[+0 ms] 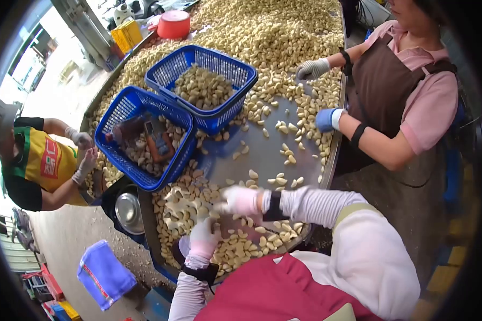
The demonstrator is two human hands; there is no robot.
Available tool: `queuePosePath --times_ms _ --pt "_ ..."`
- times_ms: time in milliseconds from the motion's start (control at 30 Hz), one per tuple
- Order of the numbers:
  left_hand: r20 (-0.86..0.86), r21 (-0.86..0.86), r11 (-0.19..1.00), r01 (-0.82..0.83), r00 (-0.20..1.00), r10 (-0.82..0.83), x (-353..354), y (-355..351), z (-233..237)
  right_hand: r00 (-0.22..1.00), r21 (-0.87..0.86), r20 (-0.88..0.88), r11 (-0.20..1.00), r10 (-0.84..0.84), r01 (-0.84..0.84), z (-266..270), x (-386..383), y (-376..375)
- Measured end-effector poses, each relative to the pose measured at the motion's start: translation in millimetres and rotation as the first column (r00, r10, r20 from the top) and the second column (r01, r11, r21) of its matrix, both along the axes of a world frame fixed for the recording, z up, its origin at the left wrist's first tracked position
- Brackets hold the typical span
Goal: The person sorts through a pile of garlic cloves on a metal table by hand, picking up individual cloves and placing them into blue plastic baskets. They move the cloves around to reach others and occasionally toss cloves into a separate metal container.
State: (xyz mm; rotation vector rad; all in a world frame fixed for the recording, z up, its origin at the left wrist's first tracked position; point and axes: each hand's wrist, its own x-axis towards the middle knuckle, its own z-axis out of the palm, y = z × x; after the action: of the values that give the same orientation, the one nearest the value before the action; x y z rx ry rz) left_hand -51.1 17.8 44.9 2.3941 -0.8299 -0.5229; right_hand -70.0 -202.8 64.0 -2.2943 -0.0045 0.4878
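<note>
Peeled garlic cloves (235, 251) lie loose on the metal table (268, 152) before me. My left hand (203, 238), in a white glove, hovers low over the cloves at the near left, its fingers apart and nothing visible in them. My right hand (238, 200), also in a white glove, reaches in from the right just above the cloves. Its fingers are smeared by motion, and whether they hold a clove cannot be seen. Beyond my hands, a blue basket (185, 125) holds cloves, an orange-and-black device (158, 142) and a dark reddish bottle-like item (128, 131).
A second blue basket (241, 109) of smaller, darker pieces adjoins the first. A large heap of cloves (284, 37) covers the far end. Co-workers' gloved hands (313, 69) work at the right, others (83, 166) at the left. A round metal lid (128, 209) sits beside the left edge.
</note>
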Motion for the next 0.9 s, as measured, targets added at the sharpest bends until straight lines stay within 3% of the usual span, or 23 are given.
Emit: queuePosePath --times_ms 33,67,133,167,200,233,267,300,333,367,400,467,533,600,633,667,700,733,767,800,833,867,900 --pt "0.002 -0.024 0.999 -0.047 0.999 0.047 1 -3 4 0.981 0.044 -0.178 0.997 0.072 -0.065 8 -7 8" --pt "0.004 -0.021 0.999 -0.048 0.999 0.048 2 -6 8 0.973 -0.006 -0.221 0.998 0.066 -0.069 -3 -13 19" --pt "-0.001 -0.193 0.981 -0.002 1.000 0.001 3 -16 20 0.994 -0.091 -0.081 0.992 0.079 -0.086 6 -12 26" --pt "-0.034 -0.238 0.970 -0.054 0.998 0.047 2 -21 30 0.998 -0.128 -0.034 0.990 0.059 -0.063 15 -13 27" --pt "-0.160 -0.209 0.971 -0.119 0.983 0.086 5 -17 24 0.999 -0.164 0.013 0.986 0.041 -0.038 27 -11 25" --pt "-0.281 -0.310 0.931 -0.192 0.954 0.103 3 -16 22 0.999 -0.155 0.033 0.988 0.028 -0.022 29 -8 24" --pt "-0.403 -0.392 0.876 -0.281 0.909 0.111 1 -17 22 0.996 0.014 0.084 1.000 -0.026 0.025 26 -8 22" --pt "-0.572 -0.435 0.807 -0.400 0.815 0.096 1 -18 24 0.980 0.276 -0.060 0.941 -0.188 0.197 23 -10 22" --pt "-0.716 -0.449 0.725 -0.523 0.695 0.059 2 -21 28 0.923 0.483 -0.240 0.788 -0.301 0.383 20 -11 22" --pt "-0.881 -0.394 0.579 -0.714 0.473 -0.016 1 -27 30 0.906 0.529 -0.253 0.735 -0.339 0.423 15 -11 26" --pt "-0.910 -0.358 0.551 -0.754 0.414 -0.023 1 -29 31 0.888 0.571 -0.266 0.681 -0.375 0.458 12 -11 29" --pt "-0.908 -0.384 0.516 -0.766 0.414 -0.062 -1 -35 36 0.868 0.652 -0.345 0.573 -0.358 0.496 7 -13 26" --pt "-0.887 -0.443 0.547 -0.710 0.437 -0.151 5 -21 38 0.892 0.672 -0.446 0.632 -0.071 0.386 27 -23 -10" --pt "-0.764 -0.363 0.792 -0.490 0.643 0.048 9 -2 46 0.817 0.637 -0.410 0.769 0.405 -0.061 81 -40 -73" --pt "-0.604 -0.282 0.909 -0.306 0.793 0.080 14 13 44 0.806 0.595 -0.455 0.802 0.379 -0.041 74 -52 -101" --pt "-0.328 -0.150 0.982 -0.114 0.943 0.059 15 31 26 0.798 0.544 -0.494 0.839 0.346 -0.028 66 -60 -119" --pt "-0.381 0.064 0.995 0.074 0.924 -0.044 12 36 25 0.791 0.543 -0.506 0.840 0.343 -0.017 59 -66 -122" --pt "-0.451 0.263 0.926 0.269 0.883 -0.129 4 41 24 0.754 0.215 -0.551 0.934 0.357 -0.286 50 -72 -122" --pt "-0.572 0.291 0.864 0.410 0.799 -0.187 -10 39 22 0.725 -0.143 -0.593 0.840 0.351 -0.524 41 -75 -122" --pt "-0.679 0.298 0.786 0.542 0.699 -0.225 -25 26 28 0.563 -0.131 -0.724 0.721 0.399 -0.680 31 -82 -106" --pt "-0.604 0.421 0.689 0.589 0.749 -0.271 -37 11 34 0.467 -0.045 -0.747 0.666 0.472 -0.745 4 -93 -91" --pt "-0.622 0.451 0.626 0.636 0.727 -0.290 -39 -2 38 0.454 -0.046 -0.702 0.600 0.549 -0.798 9 -95 -69" --pt "-0.626 0.408 0.652 0.639 0.716 -0.309 -39 -8 31 0.316 0.127 -0.747 0.592 0.586 -0.796 -5 -90 -46"
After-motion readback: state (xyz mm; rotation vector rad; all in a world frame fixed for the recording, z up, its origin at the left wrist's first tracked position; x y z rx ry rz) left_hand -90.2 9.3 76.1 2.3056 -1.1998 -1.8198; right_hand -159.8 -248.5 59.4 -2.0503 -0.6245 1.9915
